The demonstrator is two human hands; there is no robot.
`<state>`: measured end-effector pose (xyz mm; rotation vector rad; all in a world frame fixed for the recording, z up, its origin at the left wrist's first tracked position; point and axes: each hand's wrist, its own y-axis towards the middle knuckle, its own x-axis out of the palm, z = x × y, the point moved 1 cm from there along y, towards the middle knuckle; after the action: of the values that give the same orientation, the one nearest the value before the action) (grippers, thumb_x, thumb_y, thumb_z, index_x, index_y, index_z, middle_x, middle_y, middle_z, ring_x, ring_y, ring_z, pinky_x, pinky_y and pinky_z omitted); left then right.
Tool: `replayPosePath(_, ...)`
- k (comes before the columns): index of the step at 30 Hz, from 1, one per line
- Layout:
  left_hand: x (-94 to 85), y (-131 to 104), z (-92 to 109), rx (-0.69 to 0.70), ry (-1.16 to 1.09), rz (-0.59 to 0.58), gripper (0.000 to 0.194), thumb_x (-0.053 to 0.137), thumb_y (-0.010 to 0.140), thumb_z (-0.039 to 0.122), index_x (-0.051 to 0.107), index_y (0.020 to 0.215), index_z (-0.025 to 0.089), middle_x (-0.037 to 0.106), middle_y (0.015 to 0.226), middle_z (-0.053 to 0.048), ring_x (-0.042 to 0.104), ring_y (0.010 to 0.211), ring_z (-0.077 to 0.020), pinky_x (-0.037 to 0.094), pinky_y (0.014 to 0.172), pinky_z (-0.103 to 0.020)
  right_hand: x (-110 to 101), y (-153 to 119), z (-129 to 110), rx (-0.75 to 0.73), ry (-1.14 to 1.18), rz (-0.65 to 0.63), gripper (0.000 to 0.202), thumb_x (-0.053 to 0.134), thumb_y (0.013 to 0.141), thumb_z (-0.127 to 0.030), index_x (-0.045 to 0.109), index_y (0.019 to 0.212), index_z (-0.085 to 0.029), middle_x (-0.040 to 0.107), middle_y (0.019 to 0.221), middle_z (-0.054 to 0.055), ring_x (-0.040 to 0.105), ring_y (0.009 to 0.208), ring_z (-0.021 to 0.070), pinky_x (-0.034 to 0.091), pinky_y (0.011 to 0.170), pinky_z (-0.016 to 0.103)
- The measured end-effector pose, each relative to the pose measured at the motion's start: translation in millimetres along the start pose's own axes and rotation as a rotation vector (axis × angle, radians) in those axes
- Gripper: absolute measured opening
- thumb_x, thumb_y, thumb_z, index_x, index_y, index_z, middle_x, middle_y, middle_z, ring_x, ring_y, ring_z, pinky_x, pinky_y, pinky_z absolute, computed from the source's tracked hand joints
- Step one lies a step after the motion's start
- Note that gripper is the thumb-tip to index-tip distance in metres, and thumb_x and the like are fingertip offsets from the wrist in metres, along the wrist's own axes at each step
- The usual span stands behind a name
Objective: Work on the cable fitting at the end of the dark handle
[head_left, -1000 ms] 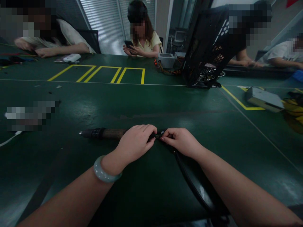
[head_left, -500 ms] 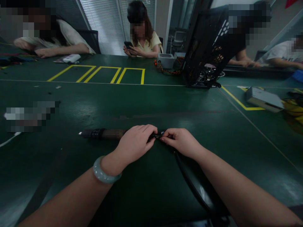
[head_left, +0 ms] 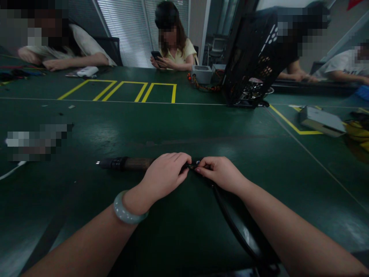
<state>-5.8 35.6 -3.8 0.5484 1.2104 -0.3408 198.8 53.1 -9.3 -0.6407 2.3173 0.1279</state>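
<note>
Left hand (head_left: 165,174) has its fingers wrapped over one end of a dark cylindrical tool (head_left: 135,163) with brownish barrel and silver tip, lying on the green desk (head_left: 95,119); right hand (head_left: 221,171) has fingers pinched on the end of a smooth black cable (head_left: 230,217). Tool and cable end already meet at the fingertips, so likely mid-job; joint's mostly hidden, can't tell if fastening remains.

The table (head_left: 178,123) is lying dim, soft glare is patching it, blinds (head_left: 127,34) are showing paler, and outer edges are looking stretched.
</note>
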Motion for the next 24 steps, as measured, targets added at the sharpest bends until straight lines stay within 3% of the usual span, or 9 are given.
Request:
replayPosePath(7, 0.7, 0.1, -0.9, 0.033, -0.011, 0.007, 0.013, 0.057, 0.087, 0.023, 0.058, 0.1, 0.021, 0.064, 0.103, -0.002, 0.06, 0.094, -0.0208, 0.045, 0.081, -0.036, -0.3, 0.8, 0.5, -0.027, -0.004, 0.004, 0.015, 0.06, 0.088, -0.035, 0.069, 0.085, -0.023, 0.068, 0.079, -0.002, 0.059, 0.069, 0.0122, 0.037, 0.059, 0.023)
replayPosePath(16, -0.3, 0.0, 1.1, -0.003, 0.009, 0.016, 0.022, 0.058, 0.086, 0.023, 0.054, 0.108, 0.022, 0.064, 0.101, -0.001, 0.06, 0.092, -0.0207, 0.045, 0.08, -0.036, 0.6, 0.1, 1.1, -0.021, 0.016, 0.008, 0.015, 0.06, 0.087, -0.035, 0.069, 0.085, -0.023, 0.069, 0.08, -0.002, 0.059, 0.071, 0.0123, 0.037, 0.06, 0.023)
replayPosePath(24, -0.7, 0.1, 0.0, 0.026, -0.02, 0.002, 0.011, 0.056, 0.087, 0.022, 0.057, 0.098, 0.021, 0.064, 0.099, -0.002, 0.059, 0.091, -0.02, 0.044, 0.079, -0.036, -0.2, 0.2, -0.3, -0.013, 0.005, 0.01, 0.016, 0.06, 0.087, -0.035, 0.07, 0.085, -0.023, 0.069, 0.081, -0.002, 0.059, 0.071, 0.0123, 0.037, 0.061, 0.023)
